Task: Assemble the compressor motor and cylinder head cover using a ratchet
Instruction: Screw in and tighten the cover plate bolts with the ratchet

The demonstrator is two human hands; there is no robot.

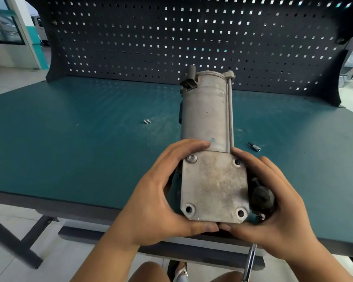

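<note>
Grips the cylinder head cover (214, 186) with left hand (151, 200) and right hand (273, 204) curled round its sides, at the tabletop (69, 139) front edge, capping the near end of the compressor motor (206, 110); shows one bolt (191, 158) fitted, three holes empty. Risks the cover pivoting off its holes if released, held by that single bolt; risks the spare bolts (147, 121) mid-tabletop rolling if knocked.

No readable text, labels, brands, numbers
</note>
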